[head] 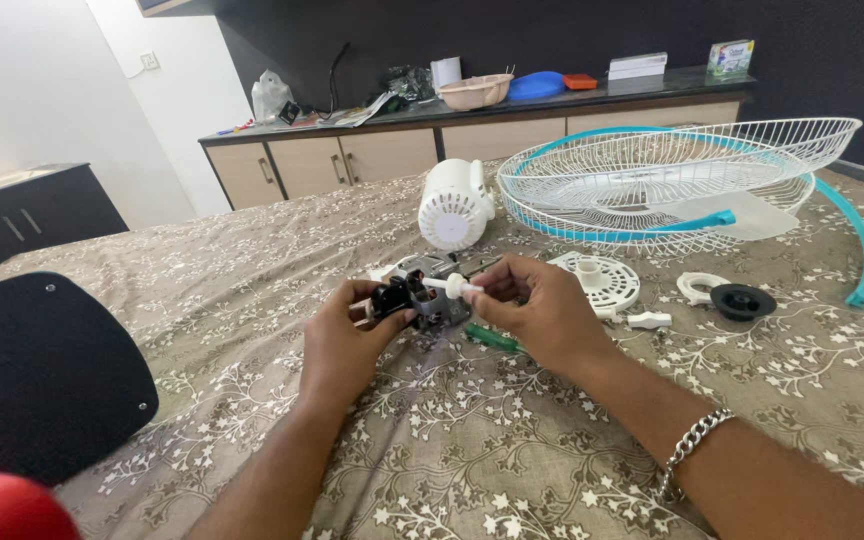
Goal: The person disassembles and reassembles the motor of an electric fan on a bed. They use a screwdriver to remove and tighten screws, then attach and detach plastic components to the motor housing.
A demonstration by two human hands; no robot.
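Observation:
My left hand (340, 340) grips a small black part (393, 298) at the front of a grey fan motor (430, 290) that rests on the patterned bedspread (512, 440). With thumb and fingers, my right hand (537, 310) pinches a white knob with a thin shaft (458, 287), held against the motor's top. A green-handled screwdriver (492, 338) lies under my right hand, partly hidden by it.
A white motor cover (454, 203) stands behind the motor. White wire fan guards with a teal rim (672, 180) lie at back right. A white round plate (600, 280), a white ring (697, 287) and a black cap (743, 301) lie to the right. A black panel (37, 375) sits at left.

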